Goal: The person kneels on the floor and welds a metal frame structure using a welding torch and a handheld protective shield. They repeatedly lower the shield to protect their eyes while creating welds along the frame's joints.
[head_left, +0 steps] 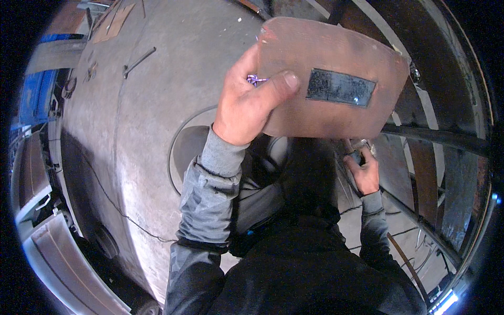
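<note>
A welding shield (pixel 336 84) is clamped (by its edge) in the left hand (pixel 245 105). Below, the right hand (pixel 366 174) grips a half-hidden object (pixel 358 157).

This was a metal workshop: a welding shield (pixel 336 84), dark bars (pixel 436 138) along the concrete floor's (pixel 152 105) right edge.

room over floor (pixel 142 115) leftward, brown shield (pixel 341 114) and dark bar (pixel 436 138) as rightward obstacles

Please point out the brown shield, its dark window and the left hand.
Brown shield (pixel 337 56), head view: face above the window.
Dark window (pixel 340 87), head view: middle of the pane.
Left hand (pixel 247 106), head view: near the thumb's base.
</note>
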{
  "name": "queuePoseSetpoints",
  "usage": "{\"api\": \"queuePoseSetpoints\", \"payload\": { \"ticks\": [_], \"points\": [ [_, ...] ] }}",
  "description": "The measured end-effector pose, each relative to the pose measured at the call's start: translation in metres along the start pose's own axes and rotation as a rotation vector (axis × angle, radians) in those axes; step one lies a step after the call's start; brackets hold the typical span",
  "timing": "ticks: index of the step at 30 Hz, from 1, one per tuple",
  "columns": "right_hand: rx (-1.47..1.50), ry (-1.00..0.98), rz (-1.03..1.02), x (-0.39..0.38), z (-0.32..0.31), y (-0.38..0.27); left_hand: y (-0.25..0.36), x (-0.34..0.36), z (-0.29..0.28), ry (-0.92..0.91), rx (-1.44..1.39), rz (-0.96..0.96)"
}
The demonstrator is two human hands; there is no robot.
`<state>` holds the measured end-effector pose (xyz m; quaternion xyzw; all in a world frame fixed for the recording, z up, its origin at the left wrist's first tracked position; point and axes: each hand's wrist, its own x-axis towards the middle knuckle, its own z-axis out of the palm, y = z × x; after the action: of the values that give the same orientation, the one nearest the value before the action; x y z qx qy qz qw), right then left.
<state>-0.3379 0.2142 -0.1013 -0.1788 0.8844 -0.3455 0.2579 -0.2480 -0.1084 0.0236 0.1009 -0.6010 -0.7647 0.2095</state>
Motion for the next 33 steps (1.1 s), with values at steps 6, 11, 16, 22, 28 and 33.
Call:
{"api": "queuePoseSetpoints", "payload": {
  "ticks": [6,11,16,22,28,33],
  "points": [
    [0.687,-0.083,0.275,-0.005,0.006,0.031,0.001,0.002,-0.004,0.184,-0.022,0.062],
    [0.837,-0.089,0.362,-0.014,-0.001,0.023,-0.001,0.007,-0.016,0.349,-0.111,0.150],
    [0.760,-0.087,0.313,-0.029,-0.001,0.041,-0.002,0.009,-0.025,0.435,-0.096,0.212],
    [0.613,-0.077,0.238,-0.022,0.004,0.044,-0.001,0.013,-0.029,0.486,-0.177,0.324],
    [0.666,-0.028,0.194,-0.007,0.009,0.038,0.001,0.014,-0.024,0.539,-0.186,0.339],
    [0.627,-0.041,0.189,0.003,0.011,0.040,0.004,0.014,-0.021,0.470,-0.202,0.355]
  ]
}}
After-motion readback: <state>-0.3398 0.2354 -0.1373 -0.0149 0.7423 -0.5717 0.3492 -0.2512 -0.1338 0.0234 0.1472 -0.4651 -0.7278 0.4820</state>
